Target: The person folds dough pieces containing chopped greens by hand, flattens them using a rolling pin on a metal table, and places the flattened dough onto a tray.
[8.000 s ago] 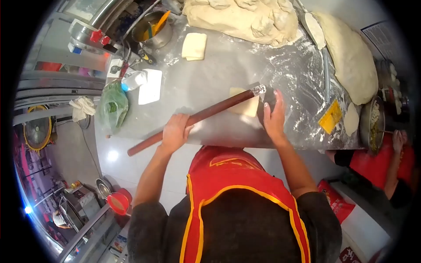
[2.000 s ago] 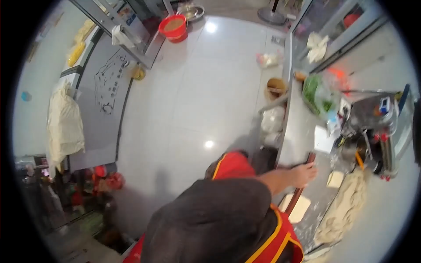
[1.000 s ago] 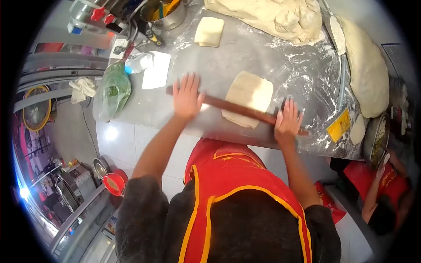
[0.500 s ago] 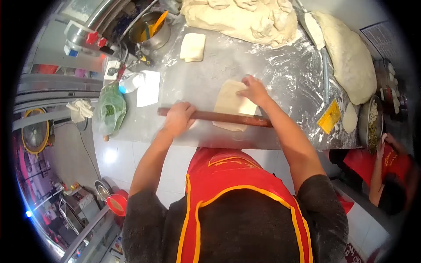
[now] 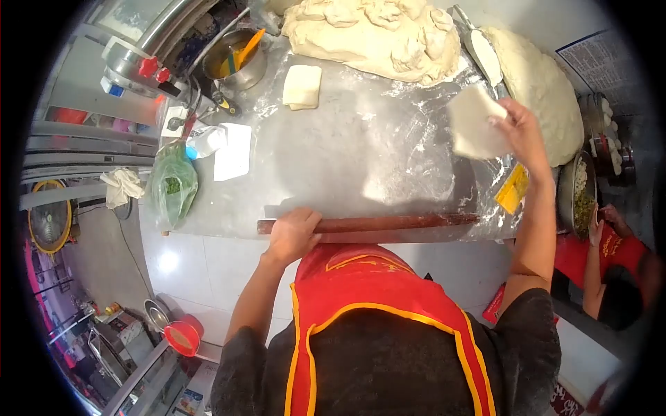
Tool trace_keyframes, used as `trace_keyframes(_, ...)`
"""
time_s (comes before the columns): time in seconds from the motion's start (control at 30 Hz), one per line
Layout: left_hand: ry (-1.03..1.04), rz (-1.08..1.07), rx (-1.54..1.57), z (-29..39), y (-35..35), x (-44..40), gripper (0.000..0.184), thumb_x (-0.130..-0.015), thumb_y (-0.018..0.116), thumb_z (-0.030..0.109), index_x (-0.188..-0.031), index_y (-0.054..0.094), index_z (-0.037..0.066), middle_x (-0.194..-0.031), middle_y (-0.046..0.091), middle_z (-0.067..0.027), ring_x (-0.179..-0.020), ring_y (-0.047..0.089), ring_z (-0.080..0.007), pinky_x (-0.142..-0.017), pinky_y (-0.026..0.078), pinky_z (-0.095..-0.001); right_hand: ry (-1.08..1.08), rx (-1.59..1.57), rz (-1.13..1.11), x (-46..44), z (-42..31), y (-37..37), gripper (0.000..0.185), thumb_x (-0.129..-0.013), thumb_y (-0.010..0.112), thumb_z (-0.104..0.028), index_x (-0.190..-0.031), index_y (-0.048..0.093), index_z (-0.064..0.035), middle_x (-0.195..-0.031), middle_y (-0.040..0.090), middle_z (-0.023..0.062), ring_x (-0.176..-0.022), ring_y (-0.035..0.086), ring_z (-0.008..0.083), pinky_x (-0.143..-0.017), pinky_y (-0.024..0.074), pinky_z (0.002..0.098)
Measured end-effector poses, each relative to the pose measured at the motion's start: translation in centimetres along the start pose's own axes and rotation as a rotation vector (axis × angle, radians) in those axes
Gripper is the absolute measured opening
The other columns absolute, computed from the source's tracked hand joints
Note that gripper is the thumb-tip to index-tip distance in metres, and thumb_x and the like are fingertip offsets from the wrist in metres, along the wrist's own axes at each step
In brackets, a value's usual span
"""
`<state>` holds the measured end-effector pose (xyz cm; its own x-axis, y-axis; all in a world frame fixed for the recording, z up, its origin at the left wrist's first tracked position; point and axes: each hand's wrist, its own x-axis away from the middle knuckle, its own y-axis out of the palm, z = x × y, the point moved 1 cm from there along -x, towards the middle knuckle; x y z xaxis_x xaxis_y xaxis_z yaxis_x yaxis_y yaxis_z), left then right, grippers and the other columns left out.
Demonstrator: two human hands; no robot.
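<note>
My left hand (image 5: 293, 234) is closed around the left part of a dark wooden rolling pin (image 5: 388, 224), which lies along the table's front edge. Out to the right, my right hand (image 5: 522, 135) pinches the edge of a thin flat dough sheet (image 5: 476, 125) and holds it above the floured steel table (image 5: 326, 159). The sheet's outline is slightly blurred. A folded dough piece (image 5: 302, 87) rests near the back left of the table. Below my right hand is a yellow packet (image 5: 512, 188).
Large dough masses (image 5: 374, 38) (image 5: 541, 90) fill the back and right, with a metal scoop (image 5: 483, 55) between them. On the left are a pot (image 5: 243, 69), a white card (image 5: 232, 151) and a green bag (image 5: 173, 184). A co-worker (image 5: 607, 246) is beside a filling bowl (image 5: 577, 194) at right.
My right hand has lifted the dough sheet from the table and carried it right. The rolling pin has come back toward the front edge with my left hand still on it.
</note>
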<state>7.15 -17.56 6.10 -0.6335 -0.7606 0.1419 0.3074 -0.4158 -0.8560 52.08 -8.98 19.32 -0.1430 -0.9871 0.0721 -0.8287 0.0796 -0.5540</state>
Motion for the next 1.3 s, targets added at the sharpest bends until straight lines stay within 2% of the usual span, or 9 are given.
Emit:
trace_keyframes(0.1, 0.012, 0.012, -0.002, 0.0, 0.0, -0.2, 0.029, -0.07, 0.073, 0.014, -0.094, 0.058, 0.009, -0.089, 0.057, -0.0077, -0.087, 0.059, -0.0283, -0.072, 0.05, -0.0394, -0.206, 0.783, 0.239, -3.0, 1.1, -0.2, 0.015, -0.087, 0.058, -0.011, -0.101, 0.063, -0.0064, -0.083, 0.069, 0.0159, -0.073, 0.066, 0.0319, -0.064, 0.0507, 0.0382)
trace_keyframes(0.17, -0.001, -0.005, -0.006, 0.0, 0.2, -0.1, 0.029, -0.07, 0.073, 0.015, -0.094, 0.058, 0.009, -0.089, 0.057, -0.0079, -0.088, 0.059, -0.0282, -0.072, 0.05, -0.0393, -0.085, 1.015, 0.261, -6.2, 6.9, 2.0, 0.018, -0.09, 0.05, -0.015, -0.103, 0.058, -0.0056, -0.083, 0.066, 0.0227, -0.079, 0.064, 0.0404, -0.068, 0.0511, 0.0454)
trace_keyframes(0.33, -0.034, 0.027, 0.017, -0.3, 1.4, 1.3, 0.028, -0.069, 0.072, 0.016, -0.093, 0.058, 0.009, -0.087, 0.057, -0.0083, -0.086, 0.059, -0.0281, -0.071, 0.05, -0.0393, 0.013, 1.038, 0.059, -6.6, 15.3, 14.3, 0.026, -0.081, 0.054, -0.008, -0.106, 0.059, -0.0056, -0.09, 0.065, 0.0187, -0.083, 0.066, 0.0361, -0.073, 0.053, 0.0458)
trace_keyframes(0.53, -0.021, 0.068, 0.064, -0.7, 2.1, 2.2, 0.033, -0.069, 0.075, 0.019, -0.095, 0.059, 0.01, -0.086, 0.058, -0.0077, -0.081, 0.06, -0.0282, -0.067, 0.05, -0.0398, -0.317, 0.543, 0.062, 0.1, 6.1, 28.0, 0.021, -0.079, 0.055, -0.01, -0.098, 0.062, -0.005, -0.092, 0.067, 0.0155, -0.084, 0.065, 0.0356, -0.073, 0.0527, 0.0483)
trace_keyframes(0.63, -0.046, 0.046, 0.039, -0.8, 1.9, 2.2, 0.033, -0.068, 0.075, 0.019, -0.095, 0.059, 0.009, -0.086, 0.058, -0.0079, -0.08, 0.06, -0.0282, -0.067, 0.049, -0.0398, -0.032, 0.2, -0.049, 0.1, 0.8, 28.1, 0.025, -0.078, 0.057, -0.012, -0.102, 0.062, -0.006, -0.09, 0.067, 0.0187, -0.085, 0.064, 0.0379, -0.073, 0.0503, 0.0494)
trace_keyframes(0.8, -0.025, 0.075, 0.025, -1.2, 2.1, 2.8, 0.035, -0.068, 0.075, 0.019, -0.097, 0.059, 0.009, -0.089, 0.06, -0.009, -0.084, 0.06, -0.0297, -0.069, 0.05, -0.0402, 0.304, -0.616, -0.077, 0.9, -1.9, 22.0, 0.016, -0.082, 0.069, -0.003, -0.096, 0.062, -0.0004, -0.082, 0.066, 0.0029, -0.07, 0.061, 0.0095, -0.057, 0.0465, 0.0246)
trace_keyframes(1.0, -0.005, 0.052, 0.007, -0.9, 1.7, 2.2, 0.037, -0.067, 0.076, 0.018, -0.098, 0.059, 0.008, -0.092, 0.06, -0.0098, -0.087, 0.061, -0.0303, -0.072, 0.051, -0.0406, 0.542, -0.697, -0.032, 3.8, 10.4, 19.4, 0.012, -0.085, 0.067, -0.003, -0.094, 0.06, -0.0042, -0.082, 0.065, 0.004, -0.066, 0.06, 0.0105, -0.057, 0.0476, 0.0237)
trace_keyframes(1.13, 0.022, 0.108, -0.006, -1.3, 1.1, 0.6, 0.027, -0.069, 0.071, 0.015, -0.093, 0.06, 0.007, -0.087, 0.06, -0.0107, -0.084, 0.061, -0.0304, -0.07, 0.05, -0.0422, 0.444, -0.398, 0.203, 7.8, 18.1, 16.4, 0.013, -0.089, 0.064, -0.008, -0.1, 0.059, -0.0015, -0.085, 0.065, 0.0078, -0.072, 0.063, 0.0141, -0.063, 0.0509, 0.0273)
trace_keyframes(1.3, 0.123, 0.14, -0.09, -3.7, -1.8, -4.8, 0.037, -0.066, 0.073, 0.019, -0.098, 0.059, 0.008, -0.091, 0.06, -0.01, -0.084, 0.058, -0.0336, -0.073, 0.047, -0.0444, -0.041, 0.42, -0.01, 14.8, 12.0, 12.1, 0.038, -0.088, 0.063, -0.022, -0.12, 0.055, -0.0018, -0.114, 0.061, 0.0161, -0.11, 0.056, 0.0291, -0.099, 0.0398, 0.046)
